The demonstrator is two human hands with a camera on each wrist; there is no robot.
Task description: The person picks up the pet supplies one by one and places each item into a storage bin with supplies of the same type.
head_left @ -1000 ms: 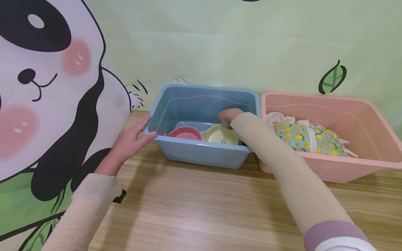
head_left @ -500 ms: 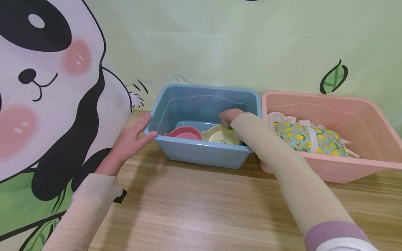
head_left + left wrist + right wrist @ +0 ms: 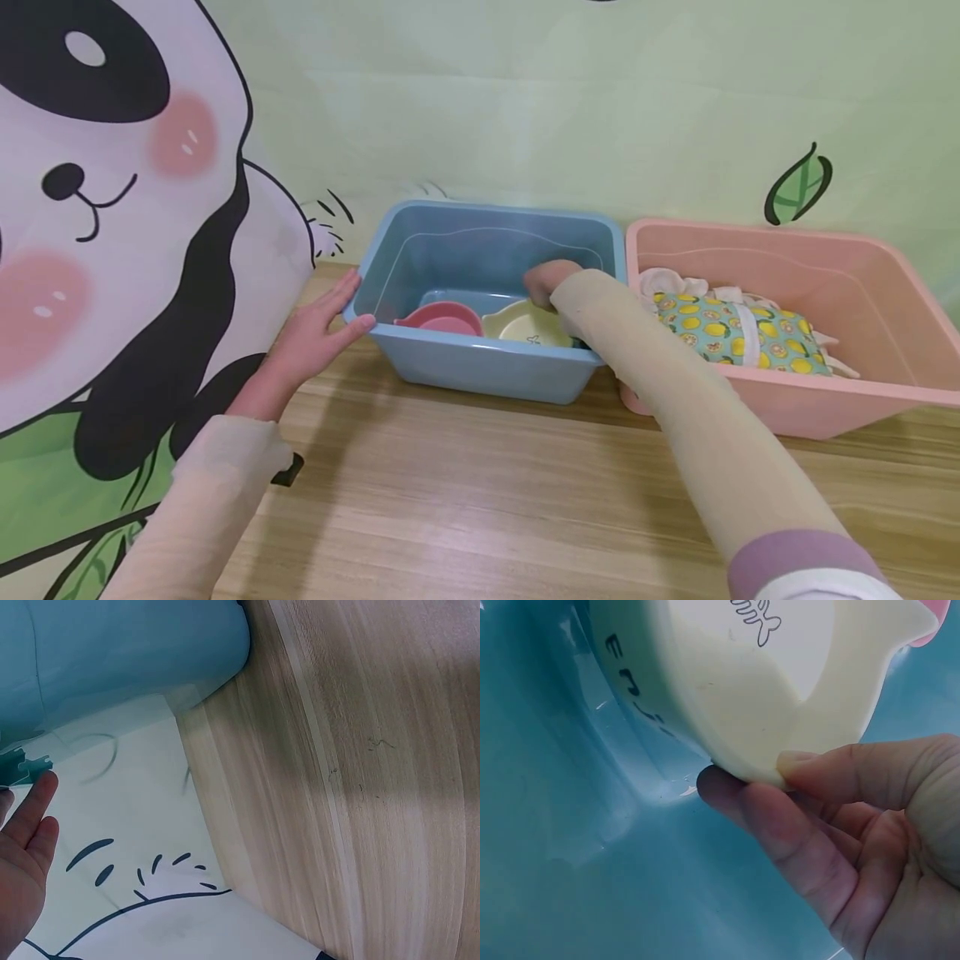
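A blue plastic bin (image 3: 480,364) stands on the wooden surface with two small bowls inside. My right hand (image 3: 551,279) reaches down into it; in the right wrist view, thumb and fingers pinch the rim of a pale yellow bowl (image 3: 757,712) with a fishbone drawing inside and dark lettering outside. Beside that bowl, to the left, lies a red-pink bowl (image 3: 447,318), its lower part hidden by the bin's front wall. My left hand (image 3: 309,337) rests on the bin's left rim with fingers extended; the left wrist view shows part of this hand (image 3: 24,862) by the blue wall.
Right against the blue bin is a pink bin (image 3: 810,408), holding a lemon-print cloth bundle (image 3: 712,327) with a white band and some white fabric. A green backdrop (image 3: 487,100) with a large panda print (image 3: 277,217) stands behind and to the left. Wooden surface (image 3: 450,500) extends in front.
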